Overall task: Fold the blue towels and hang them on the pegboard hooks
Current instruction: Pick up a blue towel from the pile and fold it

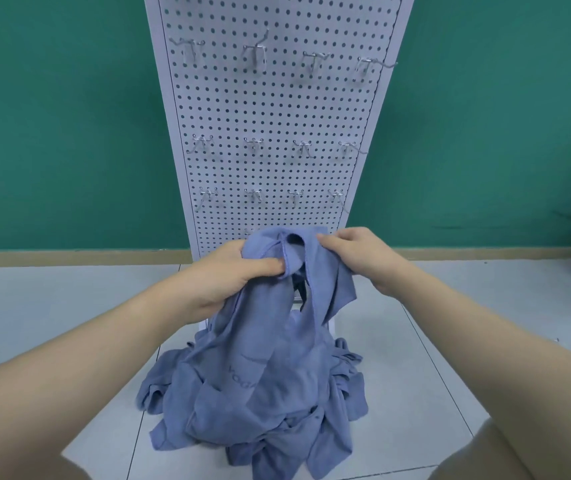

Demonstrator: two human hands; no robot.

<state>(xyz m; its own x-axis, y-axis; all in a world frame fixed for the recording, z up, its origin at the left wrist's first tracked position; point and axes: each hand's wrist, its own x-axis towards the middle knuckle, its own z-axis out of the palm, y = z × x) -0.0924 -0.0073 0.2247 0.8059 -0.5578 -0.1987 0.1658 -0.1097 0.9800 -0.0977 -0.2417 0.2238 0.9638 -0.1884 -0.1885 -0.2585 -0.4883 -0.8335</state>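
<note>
From the head camera, the person stands over a heap of blue microfibre towels (pixel 259 403) crumpled on the pale grey tiled floor (pixel 52 306), directly in front of a tall white perforated pegboard (pixel 270 109) that leans against a green wall (pixel 52 133). Rows of small silver wire hooks (pixel 254 55) stick out of the board, and every hook in view is bare, so no towel has been hung yet.

The step in hand looks like the very start of the job: picking one towel out of the heap and finding its edge before any fold is made. The lifted blue towel (pixel 277 306) hangs bunched between the hands, its lower part trailing into the heap. The left hand (pixel 235 275) clutches a gathered fold of this cloth, fingers curled round it. The right hand (pixel 356 251) pinches the upper hem just beside it, fingertips on the fabric. Both hands sit close together in front of the board's lower part, above the heap.

The next move likely calls for lifting the towel clear of the others and drawing the hands apart along the hem to spread it flat, so the corners can be matched for folding.
</note>
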